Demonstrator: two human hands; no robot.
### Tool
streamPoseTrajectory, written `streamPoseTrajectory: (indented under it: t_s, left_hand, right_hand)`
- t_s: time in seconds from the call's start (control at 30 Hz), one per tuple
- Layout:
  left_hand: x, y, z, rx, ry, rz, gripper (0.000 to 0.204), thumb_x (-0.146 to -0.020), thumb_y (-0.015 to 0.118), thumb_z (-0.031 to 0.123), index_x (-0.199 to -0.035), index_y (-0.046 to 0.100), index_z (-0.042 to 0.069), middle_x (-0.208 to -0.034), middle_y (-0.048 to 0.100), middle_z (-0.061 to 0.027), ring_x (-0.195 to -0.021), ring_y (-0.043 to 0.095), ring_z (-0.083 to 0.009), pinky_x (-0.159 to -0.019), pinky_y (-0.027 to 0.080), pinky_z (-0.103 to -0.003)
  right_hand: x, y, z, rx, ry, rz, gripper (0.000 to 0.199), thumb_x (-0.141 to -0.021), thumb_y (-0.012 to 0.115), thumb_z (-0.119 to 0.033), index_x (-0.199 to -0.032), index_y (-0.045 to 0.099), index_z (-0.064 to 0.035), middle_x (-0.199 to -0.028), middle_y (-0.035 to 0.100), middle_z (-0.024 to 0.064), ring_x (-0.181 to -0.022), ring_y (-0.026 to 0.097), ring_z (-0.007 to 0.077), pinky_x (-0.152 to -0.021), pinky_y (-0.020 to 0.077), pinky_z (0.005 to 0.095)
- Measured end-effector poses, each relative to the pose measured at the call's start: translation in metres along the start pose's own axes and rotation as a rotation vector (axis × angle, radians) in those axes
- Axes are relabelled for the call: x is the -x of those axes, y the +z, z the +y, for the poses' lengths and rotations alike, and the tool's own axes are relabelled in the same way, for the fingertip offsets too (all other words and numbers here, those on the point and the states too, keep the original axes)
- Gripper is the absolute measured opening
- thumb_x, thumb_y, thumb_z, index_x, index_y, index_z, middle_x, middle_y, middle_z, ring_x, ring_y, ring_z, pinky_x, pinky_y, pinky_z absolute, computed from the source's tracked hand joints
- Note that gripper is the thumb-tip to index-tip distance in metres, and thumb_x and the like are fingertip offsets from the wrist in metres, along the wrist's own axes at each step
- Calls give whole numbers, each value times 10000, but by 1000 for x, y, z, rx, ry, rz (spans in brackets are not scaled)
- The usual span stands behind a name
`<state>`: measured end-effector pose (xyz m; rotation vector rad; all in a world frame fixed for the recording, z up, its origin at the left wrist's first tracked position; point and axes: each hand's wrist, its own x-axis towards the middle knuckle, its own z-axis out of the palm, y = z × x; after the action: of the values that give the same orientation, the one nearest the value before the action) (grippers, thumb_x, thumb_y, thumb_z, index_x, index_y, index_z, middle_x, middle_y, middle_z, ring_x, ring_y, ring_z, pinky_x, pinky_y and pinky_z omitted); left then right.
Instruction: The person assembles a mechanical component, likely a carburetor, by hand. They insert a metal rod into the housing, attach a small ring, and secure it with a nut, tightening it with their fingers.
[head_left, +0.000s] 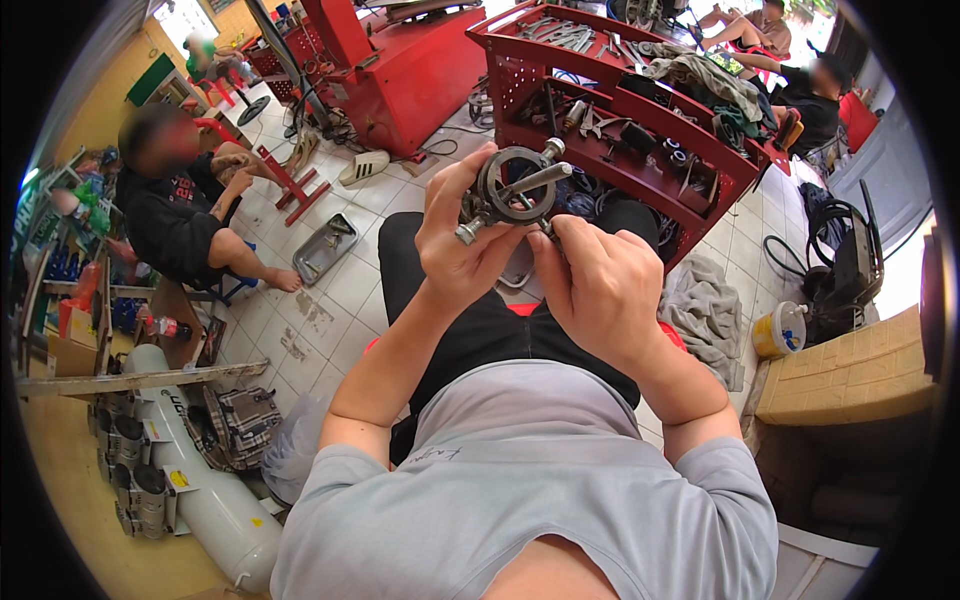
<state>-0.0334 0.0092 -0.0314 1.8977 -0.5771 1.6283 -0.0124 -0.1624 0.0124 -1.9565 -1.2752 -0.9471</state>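
Note:
In front of my knees, my left hand (pixel 452 228) is closed around a ring-shaped metal part (pixel 488 190). A thick rod (pixel 543 181) sticks out across its middle, and bolt heads stand out from its rim, one at the top (pixel 553 150) and one at the lower left (pixel 468 233). Fingers of my right hand (pixel 608 285) are pinched together at the part's lower right, on a small bolt (pixel 546 228) that is mostly hidden by the fingertips. The part is held up in the air, tilted toward me.
A red tool cart (pixel 620 190) with wrenches and loose parts stands ahead. On the tiled floor lie a metal tray (pixel 326 248) and a grey cloth (pixel 703 310). A person (pixel 175 200) sits at the left. At the right are a yellow bucket (pixel 778 332) and a black machine (pixel 845 255).

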Motion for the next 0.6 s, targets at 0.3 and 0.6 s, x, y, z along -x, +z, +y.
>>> streamPoseTrajectory:
  t_s: [0.3,0.6]
  left_hand:
    - [2,0,2,1,-6,-7,191,-607,825,60,-773,733,46,-1239,569,-226,-1049,582,-348,-852,473,-387]
    - [0,2,1,-43,1,2,203,-619,821,59,-809,749,53,-1237,574,-208,-1031,587,-331,-842,476,-380]
  right_hand:
    - [2,4,4,-177,67,-22,170,-845,641,-162,-753,539,-62,-524,508,59,-431,508,222,-431,351,327]
    - [-1,3,6,-627,355,-177,176,-895,595,-189,-822,584,-30,-566,562,111,-489,572,268,-458,418,339]
